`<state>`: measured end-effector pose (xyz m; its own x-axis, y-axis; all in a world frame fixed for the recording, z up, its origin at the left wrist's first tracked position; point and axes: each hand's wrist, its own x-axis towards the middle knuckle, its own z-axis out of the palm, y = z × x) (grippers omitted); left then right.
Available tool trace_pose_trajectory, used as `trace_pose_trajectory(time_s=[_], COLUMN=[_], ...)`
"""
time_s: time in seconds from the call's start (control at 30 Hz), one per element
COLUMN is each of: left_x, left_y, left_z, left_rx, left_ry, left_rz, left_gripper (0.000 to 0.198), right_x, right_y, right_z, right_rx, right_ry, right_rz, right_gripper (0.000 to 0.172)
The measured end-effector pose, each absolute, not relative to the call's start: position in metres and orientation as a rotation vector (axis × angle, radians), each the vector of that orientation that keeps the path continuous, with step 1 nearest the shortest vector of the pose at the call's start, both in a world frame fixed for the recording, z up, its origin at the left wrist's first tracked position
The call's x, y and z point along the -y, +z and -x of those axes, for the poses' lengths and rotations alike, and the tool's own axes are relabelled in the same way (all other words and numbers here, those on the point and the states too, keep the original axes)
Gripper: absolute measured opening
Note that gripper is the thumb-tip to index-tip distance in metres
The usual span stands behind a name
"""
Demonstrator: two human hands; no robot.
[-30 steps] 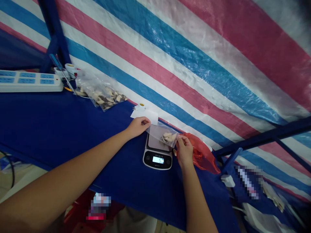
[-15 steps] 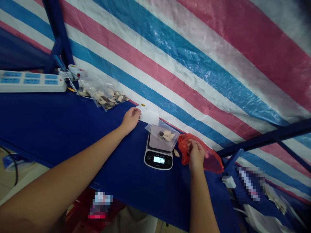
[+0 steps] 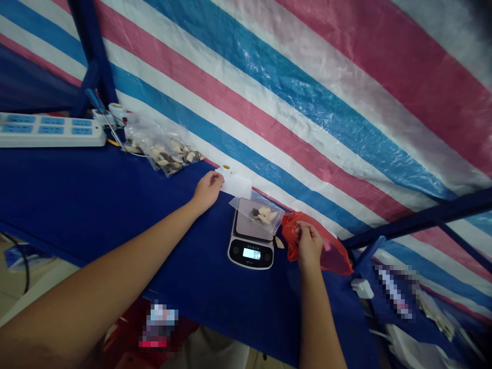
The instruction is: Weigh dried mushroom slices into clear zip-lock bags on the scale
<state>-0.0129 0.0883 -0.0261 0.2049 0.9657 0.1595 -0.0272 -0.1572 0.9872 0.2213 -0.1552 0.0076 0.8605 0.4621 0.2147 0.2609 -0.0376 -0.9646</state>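
Note:
A small digital kitchen scale (image 3: 251,241) with a lit display stands on the blue table. On its platform lies a small clear bag (image 3: 258,210) with a few pale pieces inside. My left hand (image 3: 208,187) rests on the blue cloth left of the scale, fingers curled at the edge of a stack of white clear bags (image 3: 235,182). My right hand (image 3: 308,243) is closed on the mouth of a red plastic bag (image 3: 330,247) just right of the scale. One loose pale piece (image 3: 279,242) lies between scale and red bag.
A larger clear bag of pale pieces (image 3: 163,147) lies at the back left, near a white power strip (image 3: 49,129) and a screwdriver (image 3: 103,114). A striped tarp wall (image 3: 307,87) rises behind the table. A white plug (image 3: 362,287) sits to the right.
Both hands let go of the small bag, which now lies on the scale. My left hand moved left to the white bags; my right hand moved right onto the red bag.

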Motion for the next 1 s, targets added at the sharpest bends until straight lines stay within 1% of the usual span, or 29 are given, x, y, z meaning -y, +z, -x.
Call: trace_pose_trajectory(time_s=[0.57, 0.83, 1.0], left_x=[-0.091, -0.083, -0.078], left_y=[-0.036, -0.030, -0.023], left_z=[0.010, 0.013, 0.015], left_rx=[-0.967, -0.977, -1.000], left_ry=[1.168, 1.174, 1.134], left_rz=[-1.474, -1.574, -1.644], left_gripper=[0.021, 0.018, 0.017], right_x=[0.159, 0.161, 0.159], right_y=[0.015, 0.012, 0.010], right_z=[-0.212, -0.216, -0.218], right_rx=[0.698, 0.745, 0.760], right_ry=[0.169, 0.097, 0.053], right_rz=[1.729, 1.833, 1.818], right_gripper=[0.041, 0.039, 0.039])
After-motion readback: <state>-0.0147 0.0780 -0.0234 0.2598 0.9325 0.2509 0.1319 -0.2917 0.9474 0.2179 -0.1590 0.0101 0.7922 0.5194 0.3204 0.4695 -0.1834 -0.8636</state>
